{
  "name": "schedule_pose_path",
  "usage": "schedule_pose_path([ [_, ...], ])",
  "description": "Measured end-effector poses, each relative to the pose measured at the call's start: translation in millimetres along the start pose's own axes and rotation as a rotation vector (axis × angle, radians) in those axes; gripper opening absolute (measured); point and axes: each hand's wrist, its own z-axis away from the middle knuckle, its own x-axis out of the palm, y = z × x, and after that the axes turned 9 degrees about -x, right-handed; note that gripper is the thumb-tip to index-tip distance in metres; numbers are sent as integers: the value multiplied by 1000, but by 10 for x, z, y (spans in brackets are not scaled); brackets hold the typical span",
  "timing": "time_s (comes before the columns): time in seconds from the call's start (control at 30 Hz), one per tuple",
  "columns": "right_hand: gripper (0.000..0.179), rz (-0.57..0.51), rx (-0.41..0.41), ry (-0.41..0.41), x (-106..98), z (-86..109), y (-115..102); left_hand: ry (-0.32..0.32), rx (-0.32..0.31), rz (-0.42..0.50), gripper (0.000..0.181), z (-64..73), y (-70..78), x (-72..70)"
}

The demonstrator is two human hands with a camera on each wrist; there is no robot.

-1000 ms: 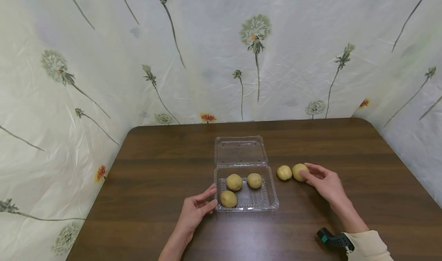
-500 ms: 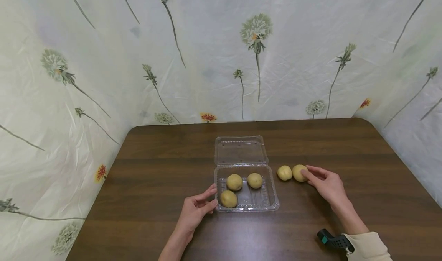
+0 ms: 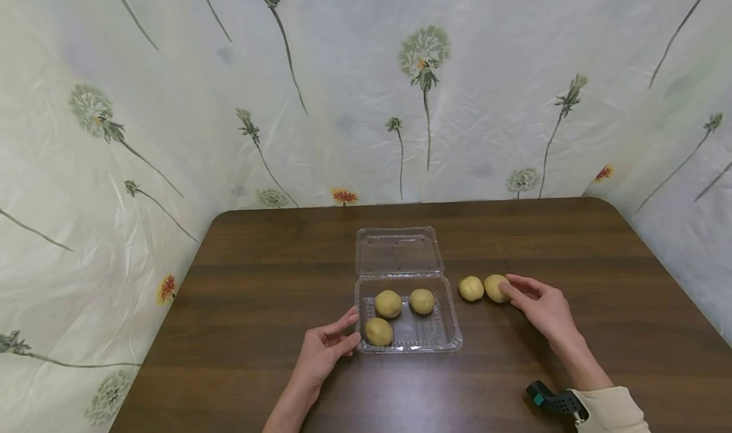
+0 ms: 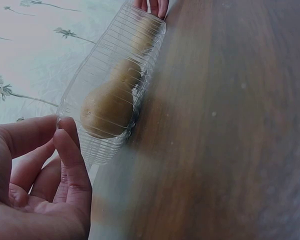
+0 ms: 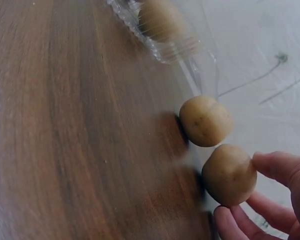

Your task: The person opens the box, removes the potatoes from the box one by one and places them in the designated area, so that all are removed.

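Observation:
A clear plastic clamshell container [image 3: 408, 344] stands on the table, its lid [image 3: 399, 252] folded back. Inside it lie three potatoes, one at the back left [image 3: 388, 304], one at the back right [image 3: 422, 301] and one at the front left [image 3: 379, 332]. My left hand [image 3: 326, 353] pinches the container's left rim between thumb and finger, as the left wrist view shows. To the container's right, my right hand [image 3: 540, 306] grips a potato [image 5: 229, 175] by its right side. Another potato [image 3: 471, 288] sits just left of that one, outside the container.
The dark wooden table [image 3: 274, 261] has rounded far corners. Behind it and at both sides hangs a pale sheet [image 3: 343, 102] printed with dandelions. A dark strap [image 3: 555, 400] is around the right wrist, beside a cream sleeve [image 3: 609, 411].

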Motion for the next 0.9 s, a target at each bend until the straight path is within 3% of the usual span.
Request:
schedule_pose_path([
  [0.2,75,18,-1,1,6,6,3,1,1,2,40,6,0,3],
  [0.9,73,-65,-29,4,9,24,6,3,2,8,41,-10,3,5],
])
